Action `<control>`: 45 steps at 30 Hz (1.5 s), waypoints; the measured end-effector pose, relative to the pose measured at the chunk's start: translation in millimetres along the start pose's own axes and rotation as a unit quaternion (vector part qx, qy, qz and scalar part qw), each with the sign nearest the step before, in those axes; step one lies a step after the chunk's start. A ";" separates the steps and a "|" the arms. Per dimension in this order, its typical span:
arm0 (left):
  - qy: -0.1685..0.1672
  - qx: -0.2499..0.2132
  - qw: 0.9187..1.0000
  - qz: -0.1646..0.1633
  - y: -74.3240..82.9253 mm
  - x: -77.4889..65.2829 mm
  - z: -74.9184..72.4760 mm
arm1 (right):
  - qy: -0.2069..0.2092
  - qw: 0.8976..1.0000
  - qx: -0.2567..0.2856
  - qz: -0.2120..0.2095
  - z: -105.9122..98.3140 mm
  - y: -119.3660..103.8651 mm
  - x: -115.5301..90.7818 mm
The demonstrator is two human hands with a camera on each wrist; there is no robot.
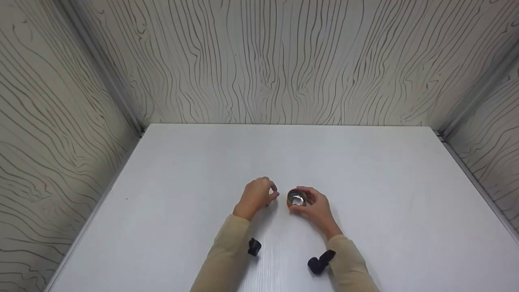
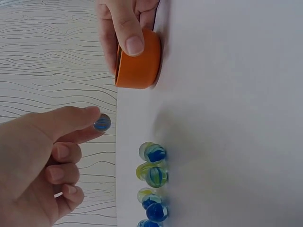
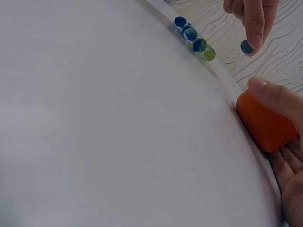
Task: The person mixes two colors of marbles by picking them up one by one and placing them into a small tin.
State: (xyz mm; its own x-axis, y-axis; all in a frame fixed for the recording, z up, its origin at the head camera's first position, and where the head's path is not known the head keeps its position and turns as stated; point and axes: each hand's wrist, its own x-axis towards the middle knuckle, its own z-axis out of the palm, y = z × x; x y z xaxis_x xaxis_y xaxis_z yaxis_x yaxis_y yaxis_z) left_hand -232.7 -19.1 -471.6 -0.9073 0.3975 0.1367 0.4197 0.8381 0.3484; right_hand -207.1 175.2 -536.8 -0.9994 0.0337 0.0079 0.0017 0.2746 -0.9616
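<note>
Between thumb and forefinger my left hand [image 1: 256,196] pinches a blue glass marble [image 2: 102,123], held up off the table; its other fingers are curled in. To its right, my right hand [image 1: 317,207] grips a small orange cup [image 2: 142,64] around its side, thumb on one face and fingers on the other. In the head view the cup's mouth faces up and shows a shiny silvery inside. Several blue, green and yellow glass marbles [image 2: 156,177] lie grouped on the table near the left hand; that hand largely hides them in the head view.
The white table [image 1: 182,162] stretches out on all sides of the hands. Wood-grain patterned panels [image 1: 259,61] rise at its back and sides. Black camera mounts [image 1: 318,264] sit at the wrists, next to beige sleeves.
</note>
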 end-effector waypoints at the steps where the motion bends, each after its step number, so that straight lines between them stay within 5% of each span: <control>1: 0.001 -0.001 1.000 -0.001 0.1 0.2 0.4 | 0.001 1.000 0.000 -0.003 -0.1 0.2 0.0; 16: -0.024 0.003 0.999 -0.035 8.8 1.4 0.8 | -0.002 1.000 -0.002 -0.003 0.7 2.2 1.5; 31: 0.027 0.027 0.998 0.042 14.4 -0.7 3.5 | -0.001 1.000 0.015 -0.013 0.9 3.0 1.0; 45: 0.006 0.020 0.999 0.035 21.8 0.9 2.7 | -0.001 1.000 0.011 -0.004 0.3 2.5 0.6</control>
State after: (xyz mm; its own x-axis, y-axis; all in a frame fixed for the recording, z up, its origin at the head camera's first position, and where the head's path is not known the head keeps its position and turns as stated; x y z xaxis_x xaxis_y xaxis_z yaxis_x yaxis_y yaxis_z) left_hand -224.3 0.5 -466.4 -0.8755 0.4521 0.1705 0.4832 0.8222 0.3010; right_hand -207.7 175.6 -539.3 -0.9994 0.0297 0.0157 -0.0077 0.2538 -0.9672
